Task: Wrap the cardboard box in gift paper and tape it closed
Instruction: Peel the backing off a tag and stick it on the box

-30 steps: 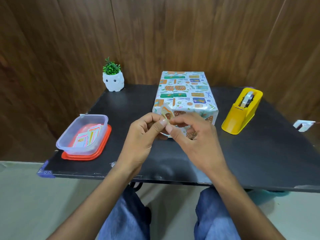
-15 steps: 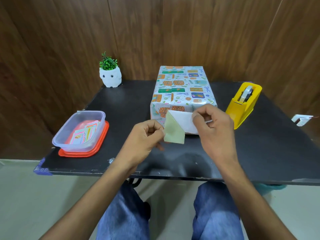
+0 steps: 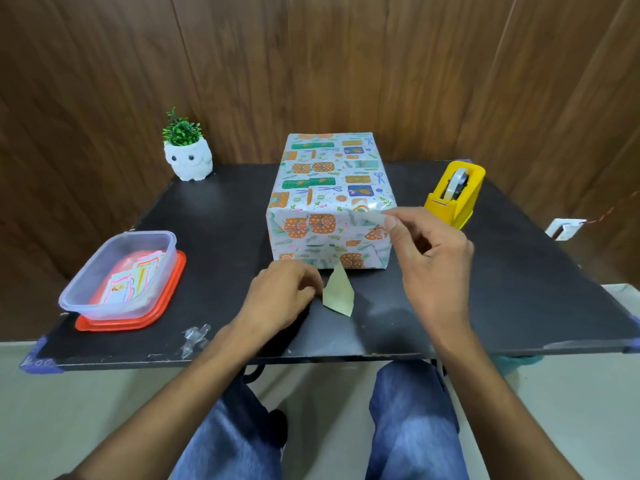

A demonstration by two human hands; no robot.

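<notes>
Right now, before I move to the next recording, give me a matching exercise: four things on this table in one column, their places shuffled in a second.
Things:
1. wrapped box
2. tape dispenser
3. plastic container
4. green paper slip

Places:
A. on an orange lid, near left
B. at the left hand fingertips
C. centre of the table
D. far right, beside the wrapped box

Pairs: 1-C, 2-D, 3-A, 4-B
</notes>
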